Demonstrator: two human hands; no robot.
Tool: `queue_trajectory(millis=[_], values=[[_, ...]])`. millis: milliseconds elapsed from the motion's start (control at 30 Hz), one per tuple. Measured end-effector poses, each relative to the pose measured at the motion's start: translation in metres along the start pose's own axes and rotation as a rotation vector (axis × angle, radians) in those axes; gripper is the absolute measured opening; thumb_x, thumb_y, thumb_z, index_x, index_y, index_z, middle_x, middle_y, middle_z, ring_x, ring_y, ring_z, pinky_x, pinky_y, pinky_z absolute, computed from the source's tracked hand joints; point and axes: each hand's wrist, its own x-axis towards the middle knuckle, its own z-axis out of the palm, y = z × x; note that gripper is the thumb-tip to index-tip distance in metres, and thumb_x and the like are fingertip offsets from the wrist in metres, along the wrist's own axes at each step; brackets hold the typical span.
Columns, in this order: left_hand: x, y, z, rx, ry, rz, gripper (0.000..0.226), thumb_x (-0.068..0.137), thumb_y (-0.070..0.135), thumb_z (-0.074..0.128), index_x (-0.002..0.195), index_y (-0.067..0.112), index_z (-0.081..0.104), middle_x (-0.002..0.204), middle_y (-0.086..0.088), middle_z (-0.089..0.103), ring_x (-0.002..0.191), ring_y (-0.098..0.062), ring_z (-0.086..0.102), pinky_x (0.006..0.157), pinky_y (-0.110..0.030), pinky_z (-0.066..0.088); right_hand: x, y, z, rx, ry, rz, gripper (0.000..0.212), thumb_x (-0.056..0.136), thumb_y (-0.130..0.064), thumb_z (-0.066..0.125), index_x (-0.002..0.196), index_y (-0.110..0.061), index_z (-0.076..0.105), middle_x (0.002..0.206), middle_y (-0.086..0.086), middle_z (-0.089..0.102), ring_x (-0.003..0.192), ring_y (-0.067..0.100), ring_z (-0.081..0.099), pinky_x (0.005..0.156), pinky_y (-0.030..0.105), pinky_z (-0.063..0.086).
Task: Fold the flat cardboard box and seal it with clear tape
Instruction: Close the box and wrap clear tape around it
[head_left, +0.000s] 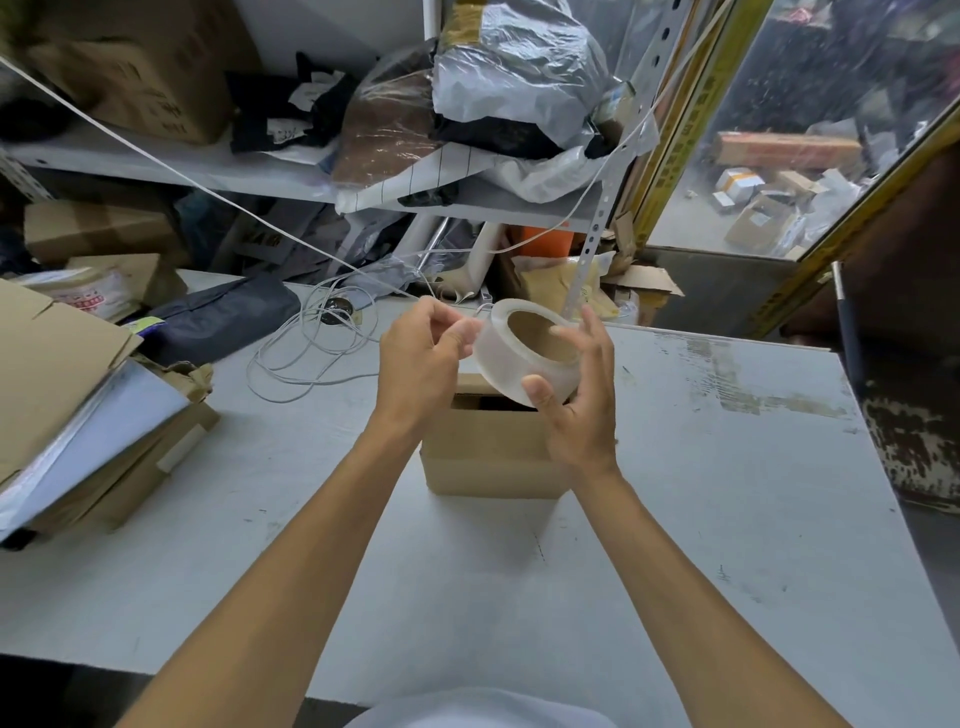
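A small brown cardboard box stands folded up on the white table, a dark gap showing at its top. Above the box I hold a roll of clear tape with a brown cardboard core. My right hand grips the roll, thumb on its near rim and fingers over the far rim. My left hand pinches at the roll's left side, where the tape's loose end lies. The box's top is partly hidden behind my hands and the roll.
A stack of flat cardboard and plastic sleeves lies at the table's left edge. A coiled white cable sits behind the box. Cluttered shelves with bags and cartons stand at the back. A glass partition rises at the right.
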Motion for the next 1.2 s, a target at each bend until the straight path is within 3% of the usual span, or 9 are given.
queue_trajectory(millis=[167, 333, 500, 600, 733, 900, 1033, 1133, 1200], values=[[-0.015, -0.001, -0.011, -0.077, -0.002, -0.117, 0.01, 0.092, 0.011, 0.066, 0.083, 0.008, 0.065, 0.086, -0.012, 0.075, 0.078, -0.021, 0.076, 0.077, -0.041, 0.063, -0.001, -0.013, -0.005, 0.187, -0.038, 0.075, 0.092, 0.068, -0.08, 0.061, 0.138, -0.027, 0.035, 0.142, -0.011, 0.044, 0.134, 0.008, 0.042, 0.106, 0.046, 0.046], [-0.02, 0.006, -0.022, -0.183, -0.015, -0.232, 0.015, 0.097, 0.006, 0.058, 0.083, 0.006, 0.061, 0.084, -0.012, 0.072, 0.076, -0.022, 0.074, 0.07, -0.03, 0.061, -0.002, -0.02, -0.016, 0.22, -0.196, 0.028, 0.077, 0.07, -0.05, 0.075, 0.136, -0.033, 0.037, 0.136, -0.007, 0.044, 0.125, 0.018, 0.048, 0.092, 0.05, 0.054], [-0.023, 0.004, -0.029, -0.198, -0.04, -0.316, 0.016, 0.098, 0.004, 0.056, 0.082, 0.004, 0.059, 0.081, -0.011, 0.068, 0.072, -0.022, 0.072, 0.07, -0.03, 0.062, 0.004, -0.032, -0.021, 0.118, -0.231, 0.016, 0.052, 0.072, -0.064, 0.07, 0.116, -0.06, 0.041, 0.112, -0.038, 0.049, 0.11, -0.001, 0.053, 0.076, 0.025, 0.058], [-0.019, 0.002, -0.036, -0.165, -0.048, -0.294, 0.018, 0.097, 0.003, 0.057, 0.08, 0.005, 0.06, 0.077, -0.007, 0.069, 0.073, -0.02, 0.073, 0.073, -0.031, 0.061, 0.007, -0.033, -0.025, 0.045, -0.292, 0.016, 0.049, 0.077, -0.052, 0.074, 0.112, -0.066, 0.042, 0.112, -0.044, 0.049, 0.114, -0.01, 0.049, 0.079, 0.019, 0.057], [-0.017, 0.006, -0.041, -0.182, -0.065, -0.259, 0.017, 0.097, 0.002, 0.057, 0.081, 0.003, 0.062, 0.081, -0.01, 0.073, 0.073, -0.018, 0.075, 0.071, -0.027, 0.061, 0.013, -0.04, -0.033, -0.034, -0.315, -0.008, 0.049, 0.074, -0.057, 0.071, 0.114, -0.059, 0.043, 0.114, -0.039, 0.047, 0.113, -0.015, 0.046, 0.08, 0.005, 0.048], [-0.012, 0.008, -0.054, -0.231, -0.09, -0.251, 0.019, 0.098, 0.002, 0.057, 0.08, 0.002, 0.063, 0.091, -0.019, 0.076, 0.088, -0.028, 0.076, 0.079, -0.029, 0.061, 0.021, -0.042, -0.056, -0.137, -0.31, -0.063, 0.052, 0.069, -0.065, 0.073, 0.114, -0.064, 0.046, 0.122, -0.013, 0.051, 0.118, 0.002, 0.045, 0.093, 0.03, 0.047], [-0.012, 0.006, -0.059, -0.199, -0.105, -0.247, 0.018, 0.098, 0.003, 0.056, 0.082, 0.0, 0.064, 0.094, -0.019, 0.075, 0.101, -0.027, 0.073, 0.089, -0.035, 0.059, 0.02, -0.041, -0.067, -0.138, -0.312, -0.04, 0.054, 0.068, -0.053, 0.08, 0.112, -0.064, 0.05, 0.123, -0.02, 0.051, 0.122, 0.014, 0.045, 0.095, 0.036, 0.049], [-0.01, 0.003, -0.075, -0.195, -0.064, -0.283, 0.018, 0.097, 0.003, 0.058, 0.08, 0.001, 0.064, 0.092, -0.019, 0.074, 0.103, -0.03, 0.071, 0.089, -0.035, 0.058, 0.021, -0.034, -0.082, -0.153, -0.278, 0.002, 0.06, 0.067, -0.036, 0.087, 0.109, -0.063, 0.054, 0.114, -0.038, 0.046, 0.114, -0.004, 0.045, 0.092, 0.036, 0.052], [-0.013, 0.0, -0.08, -0.175, -0.095, -0.33, 0.021, 0.096, 0.005, 0.059, 0.076, 0.002, 0.065, 0.095, -0.022, 0.074, 0.103, -0.03, 0.071, 0.092, -0.037, 0.057, 0.022, -0.032, -0.092, -0.127, -0.263, 0.066, 0.059, 0.065, -0.029, 0.089, 0.107, -0.055, 0.057, 0.113, -0.034, 0.05, 0.107, -0.014, 0.047, 0.084, 0.028, 0.052]])
